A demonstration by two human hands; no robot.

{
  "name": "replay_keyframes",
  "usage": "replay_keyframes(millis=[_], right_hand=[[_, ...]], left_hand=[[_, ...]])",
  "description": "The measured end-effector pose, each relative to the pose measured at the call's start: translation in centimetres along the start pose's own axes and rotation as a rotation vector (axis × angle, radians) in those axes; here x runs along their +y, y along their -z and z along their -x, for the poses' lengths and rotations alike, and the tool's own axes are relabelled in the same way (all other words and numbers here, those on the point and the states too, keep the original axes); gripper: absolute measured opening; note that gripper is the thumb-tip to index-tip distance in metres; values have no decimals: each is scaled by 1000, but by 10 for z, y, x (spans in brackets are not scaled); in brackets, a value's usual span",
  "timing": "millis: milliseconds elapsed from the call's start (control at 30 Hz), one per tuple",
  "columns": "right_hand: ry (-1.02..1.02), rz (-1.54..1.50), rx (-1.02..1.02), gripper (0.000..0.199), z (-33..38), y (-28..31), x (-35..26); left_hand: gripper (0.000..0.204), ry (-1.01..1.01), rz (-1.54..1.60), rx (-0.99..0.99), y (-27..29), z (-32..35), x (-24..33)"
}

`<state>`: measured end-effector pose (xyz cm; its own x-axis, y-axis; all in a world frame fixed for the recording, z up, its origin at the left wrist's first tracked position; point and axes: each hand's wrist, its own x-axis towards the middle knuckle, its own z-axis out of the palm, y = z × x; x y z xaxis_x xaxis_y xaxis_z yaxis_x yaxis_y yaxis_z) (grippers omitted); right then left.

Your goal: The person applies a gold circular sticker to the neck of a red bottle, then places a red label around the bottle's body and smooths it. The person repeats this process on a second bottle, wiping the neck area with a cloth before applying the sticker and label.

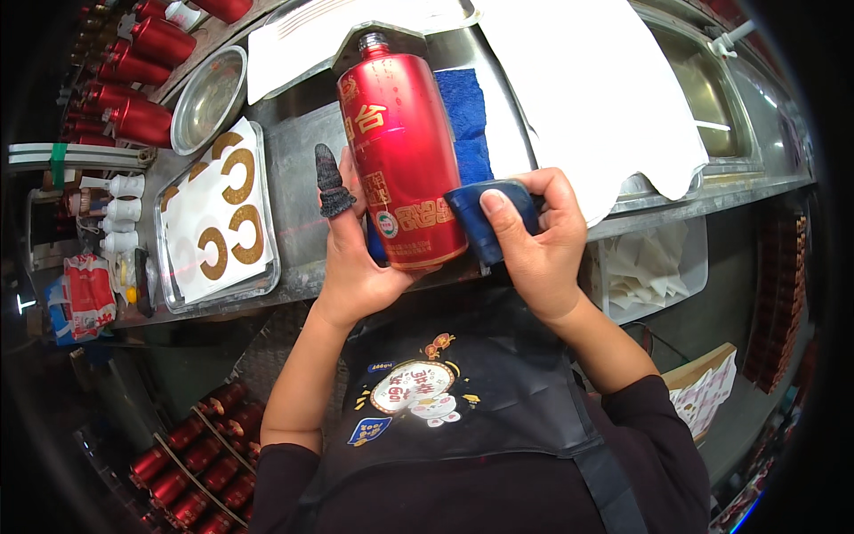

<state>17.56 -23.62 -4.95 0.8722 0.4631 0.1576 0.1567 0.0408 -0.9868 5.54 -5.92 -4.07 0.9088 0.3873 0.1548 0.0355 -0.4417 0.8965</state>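
While left hand cradles glossy red bottle, right hand pinches blue cloth.

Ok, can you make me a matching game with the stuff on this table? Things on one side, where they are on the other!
Things:
1. red bottle
2. dark blue cloth pad
3. gold C-shaped stickers
4. round metal bowl

Places:
A. on a white sheet in the metal tray
B. at the back left of the table, above the tray
C. held from below by the left hand
D. pressed against the bottle's side by the right hand

Pairs: 1-C, 2-D, 3-A, 4-B
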Motion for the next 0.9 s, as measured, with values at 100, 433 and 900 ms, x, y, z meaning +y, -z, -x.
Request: replay_keyframes(millis=[100,433,900], right_hand=[[-20,195,73,20,-4,3,-13],[250,-14,75,22,-13,-4,-13],[315,243,98,22,-15,-19,-29]], left_hand=[[127,-26,-21,-48,2,-2,4],[142,87,70,-27,-2,2,-10],[113,-210,-400,151,6,11,6]])
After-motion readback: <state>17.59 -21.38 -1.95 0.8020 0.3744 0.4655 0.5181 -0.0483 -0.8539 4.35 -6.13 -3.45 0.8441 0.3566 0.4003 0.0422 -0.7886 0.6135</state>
